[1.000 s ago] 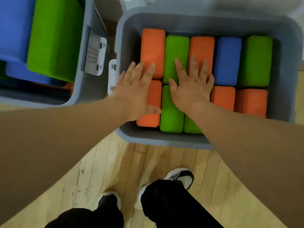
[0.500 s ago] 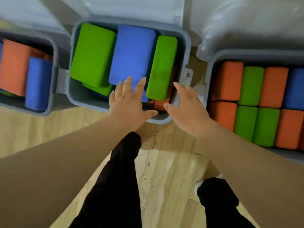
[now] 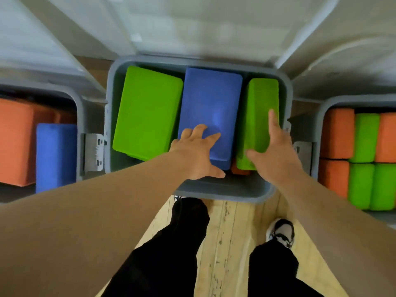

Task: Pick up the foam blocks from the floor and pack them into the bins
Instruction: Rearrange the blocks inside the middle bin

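Note:
A grey middle bin (image 3: 225,191) holds a large green block (image 3: 147,110), a blue block (image 3: 210,103), a narrow green block (image 3: 259,116) standing on edge and an orange block (image 3: 239,169) low down. My left hand (image 3: 197,153) lies with spread fingers on the near end of the blue block. My right hand (image 3: 276,155) is against the narrow green block, thumb at its near end and index finger along its right side. Neither hand lifts a block.
A grey bin at the left (image 3: 79,108) holds orange and blue blocks. A grey bin at the right (image 3: 319,116) is packed with orange and green blocks. White bin lids (image 3: 192,26) lean behind. My legs and a shoe (image 3: 280,232) stand on the wooden floor (image 3: 231,243).
I have moved from the right bin to the middle bin. Both hands reached forward over its near rim, onto the blue block and the narrow green block.

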Demonstrator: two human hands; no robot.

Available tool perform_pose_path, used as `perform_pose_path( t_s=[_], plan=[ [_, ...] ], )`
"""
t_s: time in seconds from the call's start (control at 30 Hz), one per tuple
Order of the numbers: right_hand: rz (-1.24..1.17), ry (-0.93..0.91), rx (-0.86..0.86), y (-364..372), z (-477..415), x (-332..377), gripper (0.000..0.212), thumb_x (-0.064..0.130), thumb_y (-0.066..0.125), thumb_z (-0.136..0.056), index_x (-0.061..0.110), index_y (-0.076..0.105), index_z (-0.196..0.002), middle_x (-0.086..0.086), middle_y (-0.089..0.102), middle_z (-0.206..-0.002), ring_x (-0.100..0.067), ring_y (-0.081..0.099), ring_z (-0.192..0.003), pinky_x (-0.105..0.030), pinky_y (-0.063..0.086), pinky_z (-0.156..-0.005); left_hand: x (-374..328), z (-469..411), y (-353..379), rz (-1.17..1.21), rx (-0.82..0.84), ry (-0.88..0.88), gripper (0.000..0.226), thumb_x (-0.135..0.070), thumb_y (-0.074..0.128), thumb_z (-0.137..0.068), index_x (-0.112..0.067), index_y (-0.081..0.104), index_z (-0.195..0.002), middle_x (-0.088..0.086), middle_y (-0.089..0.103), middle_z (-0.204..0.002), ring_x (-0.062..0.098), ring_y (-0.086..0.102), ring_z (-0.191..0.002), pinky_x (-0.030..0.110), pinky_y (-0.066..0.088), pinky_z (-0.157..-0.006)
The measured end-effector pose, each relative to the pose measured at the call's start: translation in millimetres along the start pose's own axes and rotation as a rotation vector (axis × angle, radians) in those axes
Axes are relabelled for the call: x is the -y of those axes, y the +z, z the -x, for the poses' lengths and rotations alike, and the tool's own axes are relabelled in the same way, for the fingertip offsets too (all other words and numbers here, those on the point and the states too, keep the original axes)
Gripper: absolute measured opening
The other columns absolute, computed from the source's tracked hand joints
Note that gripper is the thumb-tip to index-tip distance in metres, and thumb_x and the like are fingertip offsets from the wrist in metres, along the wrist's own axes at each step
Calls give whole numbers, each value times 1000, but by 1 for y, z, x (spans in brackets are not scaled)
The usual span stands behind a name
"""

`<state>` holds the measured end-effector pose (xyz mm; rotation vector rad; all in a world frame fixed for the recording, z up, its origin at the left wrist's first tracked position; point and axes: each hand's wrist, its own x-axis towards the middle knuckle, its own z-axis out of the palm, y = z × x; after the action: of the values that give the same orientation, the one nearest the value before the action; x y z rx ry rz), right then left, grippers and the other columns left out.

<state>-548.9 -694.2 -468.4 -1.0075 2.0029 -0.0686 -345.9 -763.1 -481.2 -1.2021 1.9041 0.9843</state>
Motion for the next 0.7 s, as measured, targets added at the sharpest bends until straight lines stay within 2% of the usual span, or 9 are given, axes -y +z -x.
perform_pose_path(
  t_s=[0.07, 0.17, 0.27, 0.33, 0.4, 0.43, 0.53, 0.6, 0.7],
  plan=[
    [-60, -24, -66, -30, 19, 7, 110, 30, 74, -88, 57, -8, -155, 3, 29, -159, -14, 48, -110, -37, 46, -90, -2, 7, -13, 210, 10, 2, 121, -79, 73, -70, -43, 1, -161, -3, 5, -168, 30, 15, -153, 49, 29, -120],
    [-197, -82, -146, -65, 43, 13, 108, 22, 73, -83, 57, 3, -156, 22, 33, -148, -3, 42, -129, -35, 42, -105, -13, 25, -29, 690, -41, 2, 122, -70, 79, -69, -46, 2, -161, -3, 17, -167, 21, 28, -150, 35, 34, -114],
    [-456, -100, -69, -81, 51, 19, 103, 12, 73, -85, 59, 14, -155, 37, 35, -148, 13, 48, -124, -25, 47, -100, -27, 50, -46, 1068, -74, 1, 125, -70, 76, -59, -56, 0, -157, -11, 23, -166, 14, 33, -148, 39, 37, -115],
    [-593, -107, 77, -85, 48, 28, 95, 17, 73, -83, 59, 23, -152, 34, 41, -146, 8, 53, -124, -23, 52, -94, -31, 64, -51, 1206, -119, 1, 125, -64, 79, -60, -58, 0, -156, -23, 34, -156, 0, 38, -140, 34, 40, -112],
    [-587, -93, 273, -76, 38, 48, 91, 26, 71, -82, 61, 23, -151, 29, 42, -145, -2, 52, -127, -28, 50, -97, -29, 75, -48, 1227, -196, -44, 124, -50, 88, -67, -56, 3, -157, -39, 38, -135, -8, 46, -120, 22, 43, -101],
    [-538, -107, 342, -71, 31, 55, 91, 32, 70, -81, 63, 21, -151, 25, 41, -146, -5, 51, -127, -32, 48, -100, -26, 80, -44, 1189, -246, -94, 125, -45, 92, -68, -55, 4, -157, -37, 38, -134, -6, 46, -119, 23, 43, -101],
    [-348, -165, 442, -45, 5, 78, 88, 41, 71, -83, 64, 21, -152, 7, 39, -144, -13, 45, -129, -36, 40, -104, -5, 94, -35, 983, -415, -285, 126, -47, 93, -66, -61, 4, -154, -8, 34, -152, 12, 41, -132, 38, 39, -113],
    [-275, -191, 507, -21, -11, 92, 82, 45, 68, -86, 62, 23, -152, 4, 35, -146, -16, 46, -126, -38, 41, -106, 18, 98, -31, 886, -463, -387, 125, -47, 91, -69, -62, 0, -153, 0, 23, -159, 22, 37, -140, 43, 37, -113],
    [-29, -263, 327, 13, -25, 105, 77, 48, 65, -91, 51, 26, -156, -5, 24, -159, -24, 39, -136, -44, 33, -117, 45, 89, -28, 605, -439, -526, 132, -68, 85, -62, -62, -13, -150, -1, -12, -167, 36, 7, -154, 57, 23, -121]
  ],
)
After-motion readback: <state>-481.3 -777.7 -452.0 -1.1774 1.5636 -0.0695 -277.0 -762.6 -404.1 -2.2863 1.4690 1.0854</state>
